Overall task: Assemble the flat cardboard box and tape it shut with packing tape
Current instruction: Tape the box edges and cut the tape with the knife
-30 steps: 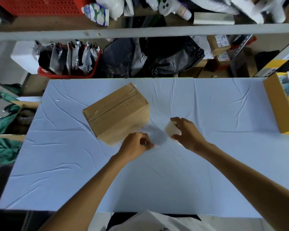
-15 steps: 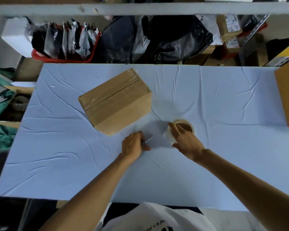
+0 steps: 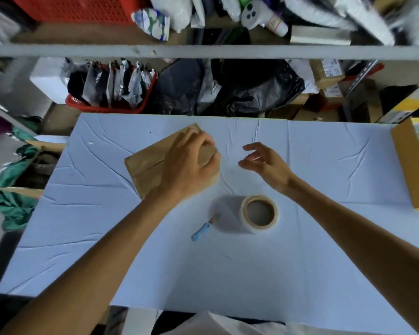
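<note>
Box (image 3: 148, 168): sitting assembled on the bench (image 3: 324, 262), 11 o'clock of the tape roll (image 3: 260, 213)
Left hand (image 3: 189, 165): gripping the Box's right corner
Right hand (image 3: 264, 163): hovering wide, holding nothing
Progress: taping appearing finished; cutter (image 3: 200, 232) lying idle

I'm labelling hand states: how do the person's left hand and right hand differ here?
The left hand grips the brown cardboard box, fingers curled over its right end; the right hand holds nothing. The left hand rests on the box; the right hand hovers beside it above the pale blue table cover. Both are off the clear tape roll and blue-handled cutter.
</note>
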A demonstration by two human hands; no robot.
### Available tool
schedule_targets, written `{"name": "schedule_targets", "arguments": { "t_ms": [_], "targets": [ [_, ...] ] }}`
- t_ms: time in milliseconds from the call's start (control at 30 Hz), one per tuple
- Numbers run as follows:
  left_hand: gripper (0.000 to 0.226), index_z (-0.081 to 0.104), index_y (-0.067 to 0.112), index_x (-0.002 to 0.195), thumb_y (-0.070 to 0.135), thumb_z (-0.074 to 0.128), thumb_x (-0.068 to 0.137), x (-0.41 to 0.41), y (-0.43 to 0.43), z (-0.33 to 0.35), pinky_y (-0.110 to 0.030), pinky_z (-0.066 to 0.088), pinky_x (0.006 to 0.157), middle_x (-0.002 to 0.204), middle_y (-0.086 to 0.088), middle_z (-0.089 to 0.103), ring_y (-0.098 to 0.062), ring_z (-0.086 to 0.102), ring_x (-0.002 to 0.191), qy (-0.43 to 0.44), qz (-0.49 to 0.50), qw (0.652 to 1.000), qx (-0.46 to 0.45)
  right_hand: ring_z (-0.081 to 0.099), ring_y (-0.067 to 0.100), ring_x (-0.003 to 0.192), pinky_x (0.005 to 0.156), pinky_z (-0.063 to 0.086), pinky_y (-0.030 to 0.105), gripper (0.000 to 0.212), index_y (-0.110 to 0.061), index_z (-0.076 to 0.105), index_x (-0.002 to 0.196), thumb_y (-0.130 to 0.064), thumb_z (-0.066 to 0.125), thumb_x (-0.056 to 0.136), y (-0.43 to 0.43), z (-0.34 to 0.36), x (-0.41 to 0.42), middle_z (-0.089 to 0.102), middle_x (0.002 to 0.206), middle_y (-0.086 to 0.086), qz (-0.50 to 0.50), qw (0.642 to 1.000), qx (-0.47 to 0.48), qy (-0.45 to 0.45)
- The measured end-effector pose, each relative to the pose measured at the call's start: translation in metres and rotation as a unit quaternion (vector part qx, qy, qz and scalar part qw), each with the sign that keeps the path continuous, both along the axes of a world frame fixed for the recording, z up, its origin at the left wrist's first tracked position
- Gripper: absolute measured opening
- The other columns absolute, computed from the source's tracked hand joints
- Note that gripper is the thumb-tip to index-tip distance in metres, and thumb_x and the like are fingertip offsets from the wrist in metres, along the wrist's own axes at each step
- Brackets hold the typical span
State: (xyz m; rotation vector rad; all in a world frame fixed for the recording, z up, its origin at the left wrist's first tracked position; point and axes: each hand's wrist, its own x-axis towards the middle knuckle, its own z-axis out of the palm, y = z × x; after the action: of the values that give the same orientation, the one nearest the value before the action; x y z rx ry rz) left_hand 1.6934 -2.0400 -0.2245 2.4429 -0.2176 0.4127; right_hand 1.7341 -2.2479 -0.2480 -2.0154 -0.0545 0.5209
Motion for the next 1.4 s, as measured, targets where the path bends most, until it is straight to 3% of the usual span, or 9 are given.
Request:
{"name": "schedule_targets", "arguments": {
  "t_ms": [100,167,433,700,800,933,1067,1300,1400],
  "targets": [
    [0.058,0.047,0.039,0.133,0.056,0.061,0.080,0.030,0.008,-0.002,-0.047,0.026,0.107,0.141,-0.002,0.037,-0.029,0.032,0.131,0.175,0.054,0.974,0.133,0.061,0.025,0.092,0.089,0.048,0.037,0.050,-0.008,0.049,0.126,-0.026,0.063,0.083,0.018,0.004,0.010,0.067,0.103,0.016,-0.033,0.991,0.093,0.087],
    [0.068,0.038,0.047,0.138,0.067,0.058,0.076,0.036,0.008,-0.011,-0.055,0.010,0.114,0.154,-0.004,0.016,-0.034,0.013,0.142,0.255,0.046,0.953,0.160,0.065,0.030,0.094,0.090,0.050,0.040,0.038,-0.005,0.048,0.125,-0.019,0.057,0.090,0.027,0.002,0.012,0.069,0.103,0.022,-0.028,0.984,0.115,0.133],
    [0.052,0.056,0.046,0.118,0.064,0.066,0.071,0.034,0.022,-0.023,-0.056,0.005,0.113,0.146,0.000,0.021,-0.024,0.020,0.138,0.170,0.006,0.976,0.136,0.069,0.024,0.074,0.074,0.059,0.031,0.046,-0.001,0.053,0.122,0.005,0.069,0.080,0.030,-0.007,0.013,0.071,0.089,0.019,-0.020,0.973,0.178,0.149],
    [0.055,0.059,0.042,0.114,0.060,0.076,0.064,0.035,0.028,-0.018,-0.055,0.006,0.113,0.144,0.000,0.021,-0.021,0.014,0.140,0.180,-0.017,0.976,0.117,0.070,0.019,0.071,0.067,0.055,0.022,0.050,-0.003,0.059,0.118,0.007,0.075,0.072,0.034,-0.023,0.008,0.073,0.074,0.006,0.000,0.970,0.204,0.129],
    [0.057,0.059,0.041,0.114,0.059,0.076,0.064,0.034,0.028,-0.017,-0.050,0.008,0.113,0.144,-0.002,0.022,-0.021,0.014,0.140,0.170,-0.021,0.976,0.132,0.069,0.019,0.070,0.071,0.055,0.023,0.050,-0.005,0.062,0.112,0.008,0.079,0.066,0.036,-0.030,0.005,0.072,0.069,0.005,-0.013,0.977,0.190,0.097],
    [0.056,0.059,0.038,0.113,0.057,0.076,0.063,0.031,0.026,-0.019,-0.050,0.011,0.111,0.143,-0.003,0.024,-0.023,0.017,0.139,0.151,-0.024,0.977,0.148,0.068,0.011,0.062,0.063,0.052,0.018,0.046,-0.010,0.063,0.105,0.003,0.082,0.066,0.045,-0.033,0.005,0.071,0.064,-0.002,0.007,0.992,0.121,0.030],
    [0.055,0.059,0.037,0.111,0.054,0.077,0.062,0.034,0.026,-0.022,-0.046,0.010,0.108,0.142,-0.005,0.028,-0.024,0.019,0.138,0.135,-0.014,0.977,0.162,0.068,0.010,0.062,0.066,0.055,0.026,0.044,-0.012,0.063,0.104,-0.002,0.083,0.066,0.048,-0.035,0.007,0.072,0.070,0.000,-0.011,0.996,0.092,-0.005],
    [0.054,0.059,0.036,0.105,0.057,0.075,0.058,0.032,0.019,-0.028,-0.053,0.018,0.107,0.138,-0.006,0.033,-0.027,0.027,0.134,0.107,0.011,0.973,0.203,0.068,0.008,0.064,0.069,0.055,0.025,0.038,-0.015,0.065,0.101,-0.010,0.082,0.068,0.053,-0.038,0.008,0.071,0.071,-0.004,-0.028,0.997,0.062,-0.029],
    [0.057,0.058,0.035,0.106,0.055,0.075,0.056,0.031,0.019,-0.029,-0.058,0.020,0.106,0.139,-0.009,0.034,-0.031,0.029,0.132,0.107,0.007,0.970,0.217,0.066,0.002,0.060,0.062,0.050,0.013,0.032,-0.012,0.066,0.098,-0.009,0.082,0.070,0.055,-0.038,0.007,0.070,0.071,-0.004,-0.012,0.997,0.054,-0.047]
  ]
}}
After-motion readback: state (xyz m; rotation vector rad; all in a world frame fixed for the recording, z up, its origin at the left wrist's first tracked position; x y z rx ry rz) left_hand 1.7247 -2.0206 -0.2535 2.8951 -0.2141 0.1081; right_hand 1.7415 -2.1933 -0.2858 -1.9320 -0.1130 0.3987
